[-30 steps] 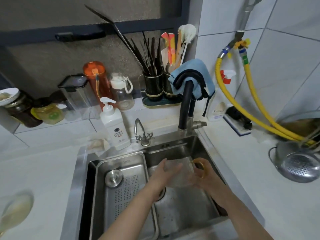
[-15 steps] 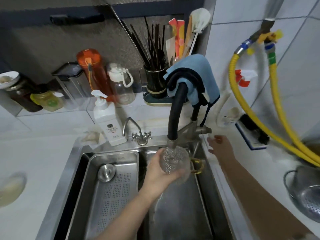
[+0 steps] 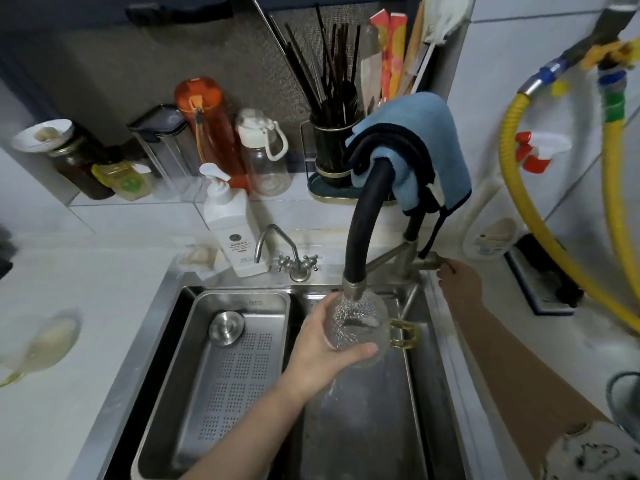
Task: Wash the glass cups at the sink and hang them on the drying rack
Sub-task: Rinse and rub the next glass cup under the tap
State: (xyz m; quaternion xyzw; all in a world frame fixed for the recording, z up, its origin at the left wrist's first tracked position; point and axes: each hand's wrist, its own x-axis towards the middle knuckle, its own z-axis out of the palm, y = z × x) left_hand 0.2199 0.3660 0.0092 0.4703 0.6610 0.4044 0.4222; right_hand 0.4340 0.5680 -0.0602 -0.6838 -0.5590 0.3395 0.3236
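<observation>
We look down on the white counter [image 3: 69, 393] and the stainless sink [image 3: 367, 427] set into it, with a perforated steel drain tray [image 3: 221, 368] filling the sink's left half and its round plug cap [image 3: 227, 326] resting at the tray's far end. The black gooseneck faucet [image 3: 363, 223] arches over the right basin with a blue cloth [image 3: 415, 140] draped on its bend. Directly under the spout our left hand [image 3: 322, 355] grips the glass cup [image 3: 356, 327], fingers curled round its left wall and the thumb across its near side, so the cup sits over the right basin, mouth tilted up towards the nozzle and its long axis running roughly along the spout's line. Our right hand [image 3: 457, 282] is well apart from it, up at the sink's far right corner, its fingertips at the faucet lever [image 3: 433, 263]; whether they pinch it or just touch it we cannot tell. The cup is clear, with a dimpled, textured wall and a gold handle [image 3: 403, 334] that points right, away from the holding hand. We judge the rinse turns on that alignment: the mouth sits just below the nozzle, so water should fall straight in. No drying rack is in view.
</observation>
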